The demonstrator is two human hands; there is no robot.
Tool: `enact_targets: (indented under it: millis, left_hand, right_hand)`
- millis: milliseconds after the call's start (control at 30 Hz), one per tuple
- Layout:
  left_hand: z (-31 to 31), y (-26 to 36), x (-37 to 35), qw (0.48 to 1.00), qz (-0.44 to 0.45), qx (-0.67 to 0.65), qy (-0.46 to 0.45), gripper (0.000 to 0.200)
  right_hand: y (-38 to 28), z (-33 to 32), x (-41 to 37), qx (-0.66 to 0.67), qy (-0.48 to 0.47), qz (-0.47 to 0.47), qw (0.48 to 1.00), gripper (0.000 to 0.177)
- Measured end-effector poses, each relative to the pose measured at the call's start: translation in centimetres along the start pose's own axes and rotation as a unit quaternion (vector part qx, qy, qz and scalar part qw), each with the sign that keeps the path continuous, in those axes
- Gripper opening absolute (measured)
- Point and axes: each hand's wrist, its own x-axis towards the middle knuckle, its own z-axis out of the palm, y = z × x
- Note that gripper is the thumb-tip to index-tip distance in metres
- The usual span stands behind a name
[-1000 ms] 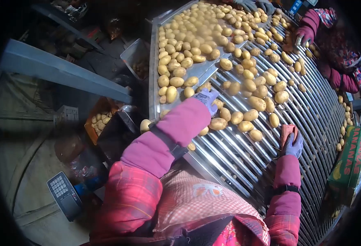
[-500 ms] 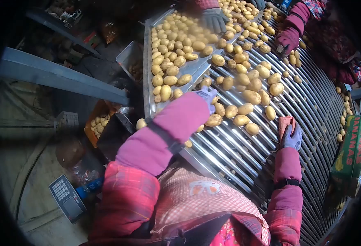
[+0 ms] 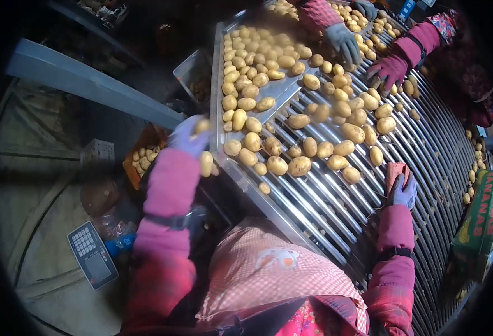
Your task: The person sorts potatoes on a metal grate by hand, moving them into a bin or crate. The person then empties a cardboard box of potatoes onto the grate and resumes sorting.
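Note:
My left hand (image 3: pixel 188 138), in a purple glove, is off the left side of the metal sorting table, blurred by motion. A potato (image 3: pixel 202 125) is in its fingers. Just below it, another potato (image 3: pixel 206 163) shows beside the table's edge. On the metal bars (image 3: pixel 319 215) rests my right hand (image 3: pixel 404 194), gloved alike and closed round a reddish block (image 3: pixel 395 172) whose exact kind I cannot make out. Loose potatoes (image 3: pixel 344 148) lie on the bars between my hands.
Across the table are a co-worker's grey glove (image 3: pixel 343 45) and a maroon-gloved hand (image 3: pixel 389 71). More potatoes (image 3: pixel 252 53) crowd the far left. An orange crate (image 3: pixel 131 166) with potatoes and a keypad scale (image 3: pixel 92 255) stand left; a green banana box (image 3: pixel 477 215) is at right.
My left hand has moved left from the bars past the table's edge, with a potato in it. The right hand stays on the reddish block. Co-workers' hands have shifted across the table.

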Motion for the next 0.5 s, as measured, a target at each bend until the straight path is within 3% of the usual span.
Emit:
enact_targets:
  millis: [33, 67, 100, 200, 233, 267, 333, 400, 467, 500]
  left_hand:
    - [-2.4, -5.0, -0.7, 0.991, 0.042, 0.124, 0.042, 0.034]
    - [-4.6, -4.8, -2.4, 0.998, -0.053, 0.040, 0.006, 0.037]
    - [-6.4, -7.9, -4.3, 0.987, -0.072, 0.141, 0.033, 0.040]
    - [-10.0, -18.4, -8.1, 0.960, -0.125, 0.249, 0.032, 0.047]
    - [-11.3, -22.0, -9.0, 0.935, -0.072, 0.346, 0.020, 0.051]
    - [-10.4, -20.5, -9.3, 0.918, -0.061, 0.384, 0.085, 0.052]
    - [-8.1, -18.5, -7.4, 0.897, 0.055, 0.414, 0.147, 0.050]
    - [-4.3, -10.0, -4.4, 0.914, 0.135, 0.370, 0.099, 0.044]
    - [2.8, -7.7, -1.9, 0.972, 0.144, 0.158, 0.098, 0.029]
    - [5.8, -0.7, -1.7, 0.986, 0.051, 0.158, -0.012, 0.024]
  right_hand:
    - [0.0, 0.0, 0.2, -0.002, 0.000, -0.003, 1.000, 0.056]
    - [0.0, 0.1, 0.2, -0.003, -0.003, -0.006, 1.000, 0.055]
    - [0.2, 0.1, 0.2, -0.005, -0.003, -0.008, 1.000, 0.055]
    - [0.3, 0.1, 0.0, -0.006, 0.014, -0.031, 0.999, 0.053]
    - [0.5, 0.4, 0.0, 0.012, 0.018, -0.035, 0.999, 0.052]
    - [0.4, 0.3, 0.0, 0.020, 0.015, -0.030, 0.999, 0.053]
    - [0.1, -0.4, -0.1, -0.016, -0.012, -0.023, 1.000, 0.054]
    - [0.5, 0.1, 0.0, -0.025, 0.000, -0.028, 0.999, 0.055]
    - [0.4, 0.0, 0.1, -0.005, -0.007, -0.026, 1.000, 0.056]
    - [0.3, 0.1, -0.1, 0.001, 0.002, -0.029, 1.000, 0.056]
